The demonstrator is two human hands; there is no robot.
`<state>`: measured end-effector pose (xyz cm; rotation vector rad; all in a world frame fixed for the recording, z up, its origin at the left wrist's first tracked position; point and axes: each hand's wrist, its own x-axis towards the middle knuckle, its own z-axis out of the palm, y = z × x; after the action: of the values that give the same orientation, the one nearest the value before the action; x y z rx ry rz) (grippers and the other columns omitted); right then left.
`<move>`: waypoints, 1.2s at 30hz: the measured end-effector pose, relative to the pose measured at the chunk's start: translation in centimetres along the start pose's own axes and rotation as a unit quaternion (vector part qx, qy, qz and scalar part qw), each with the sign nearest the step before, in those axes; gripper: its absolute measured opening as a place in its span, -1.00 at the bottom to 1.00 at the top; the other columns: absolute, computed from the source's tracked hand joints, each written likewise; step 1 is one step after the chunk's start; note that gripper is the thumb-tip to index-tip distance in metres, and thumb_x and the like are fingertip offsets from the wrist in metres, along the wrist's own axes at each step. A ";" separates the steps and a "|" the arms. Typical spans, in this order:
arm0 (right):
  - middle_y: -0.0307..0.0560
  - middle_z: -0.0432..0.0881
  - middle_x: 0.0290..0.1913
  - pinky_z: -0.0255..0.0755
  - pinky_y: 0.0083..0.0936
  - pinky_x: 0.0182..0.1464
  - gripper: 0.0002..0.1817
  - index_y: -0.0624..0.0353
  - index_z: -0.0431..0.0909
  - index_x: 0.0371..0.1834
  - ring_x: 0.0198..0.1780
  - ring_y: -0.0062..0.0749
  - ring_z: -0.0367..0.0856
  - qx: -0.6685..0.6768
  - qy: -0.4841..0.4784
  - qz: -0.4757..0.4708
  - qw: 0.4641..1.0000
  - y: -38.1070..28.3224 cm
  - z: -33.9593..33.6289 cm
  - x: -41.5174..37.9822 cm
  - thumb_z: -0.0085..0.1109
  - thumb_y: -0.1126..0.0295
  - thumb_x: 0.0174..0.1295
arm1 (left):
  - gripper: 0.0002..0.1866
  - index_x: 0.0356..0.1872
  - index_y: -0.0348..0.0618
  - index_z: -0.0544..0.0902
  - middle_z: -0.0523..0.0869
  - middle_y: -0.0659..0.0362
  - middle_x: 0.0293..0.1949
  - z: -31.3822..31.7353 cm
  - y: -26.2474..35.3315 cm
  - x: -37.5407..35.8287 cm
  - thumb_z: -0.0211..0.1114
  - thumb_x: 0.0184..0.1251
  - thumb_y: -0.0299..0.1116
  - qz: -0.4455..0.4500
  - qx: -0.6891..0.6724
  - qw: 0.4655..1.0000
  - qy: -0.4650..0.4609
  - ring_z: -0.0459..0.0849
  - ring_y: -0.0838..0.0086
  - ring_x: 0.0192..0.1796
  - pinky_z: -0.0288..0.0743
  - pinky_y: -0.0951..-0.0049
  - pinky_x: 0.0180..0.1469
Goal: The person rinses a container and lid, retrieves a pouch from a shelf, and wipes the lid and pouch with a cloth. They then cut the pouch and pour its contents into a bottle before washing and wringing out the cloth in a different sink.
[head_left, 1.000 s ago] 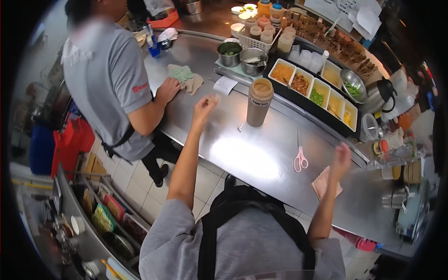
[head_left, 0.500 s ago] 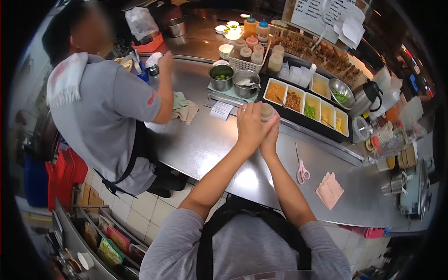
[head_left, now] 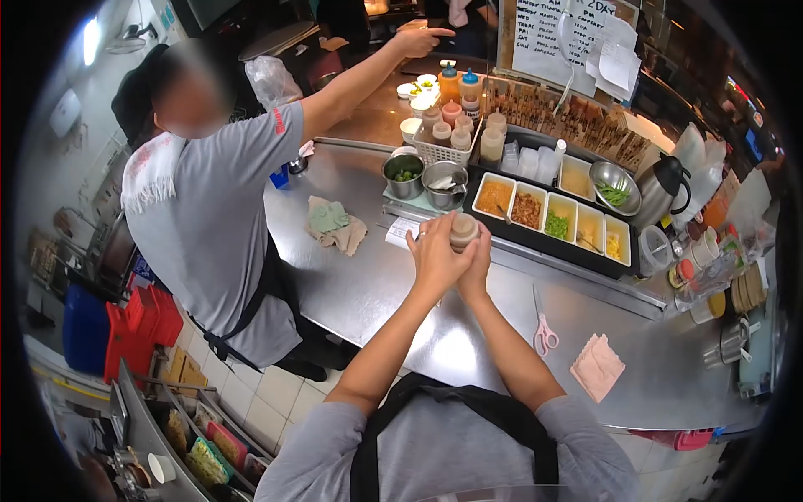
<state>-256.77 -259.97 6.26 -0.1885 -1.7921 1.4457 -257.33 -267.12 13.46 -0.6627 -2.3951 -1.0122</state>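
Note:
Both my hands are wrapped around a squeeze bottle (head_left: 464, 227) with a translucent cap, held over the steel counter. My left hand (head_left: 435, 259) is closed on its left side, and my right hand (head_left: 478, 266) closes against the right side. Most of the bottle is hidden by my fingers and palms. A printed paper slip (head_left: 400, 232) lies just left of my hands. Beyond them stands a black tray (head_left: 548, 243) of white tubs with chopped toppings. Pink-handled scissors (head_left: 545, 336) and a folded pink cloth (head_left: 597, 368) lie on the counter to the right.
A co-worker (head_left: 217, 217) stands at left, one arm stretched over the counter. Two metal pots (head_left: 443, 184) and a white basket (head_left: 443, 154) of squeeze bottles stand at the back. Green and beige cloths (head_left: 335, 226) lie left. A thermal jug (head_left: 661, 188) stands at right.
The co-worker's arm has swung up and out, now pointing toward the right. My view has tilted slightly; my hands still hold the bottle in nearly the same place.

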 end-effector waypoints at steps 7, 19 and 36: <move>-0.12 0.50 -0.08 0.34 -0.51 0.01 -0.21 0.20 0.31 0.02 -0.02 -0.43 0.46 0.142 -0.308 0.102 0.935 -0.5 -4.4 3.9 0.45 0.49 -0.45 | -0.36 -0.02 -0.10 0.46 0.50 0.06 0.04 1.0 -2.9 3.7 0.36 -0.24 -0.09 -0.051 -0.310 0.891 -0.328 0.39 0.21 0.15 0.22 0.39 0.17; 0.07 0.50 -0.05 0.35 -0.45 0.01 -0.30 0.20 0.32 0.00 0.01 -0.22 0.49 -0.003 -0.144 0.067 0.987 -1.2 -3.4 1.9 0.41 0.36 -0.32 | -0.38 -0.10 -0.18 0.48 0.53 0.04 0.01 2.7 -2.0 1.6 0.45 -0.27 -0.13 -0.059 -0.174 0.975 -0.124 0.41 0.21 0.15 0.06 0.12 0.23; 0.11 0.48 -0.02 0.41 -0.44 -0.03 -0.09 0.23 0.17 0.17 -0.02 -0.21 0.52 0.023 -0.108 -0.009 0.994 1.2 -2.0 2.2 0.47 0.32 -0.35 | -0.66 -0.37 -0.13 0.55 0.59 0.05 -0.08 2.3 -1.3 3.1 0.40 -0.23 -0.25 0.006 -0.172 0.973 -0.150 0.37 0.14 0.21 0.08 0.06 0.20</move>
<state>-257.34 -256.83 6.35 0.0082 -1.9242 1.5405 -261.04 -265.41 13.11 -1.0166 -2.4811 -1.4299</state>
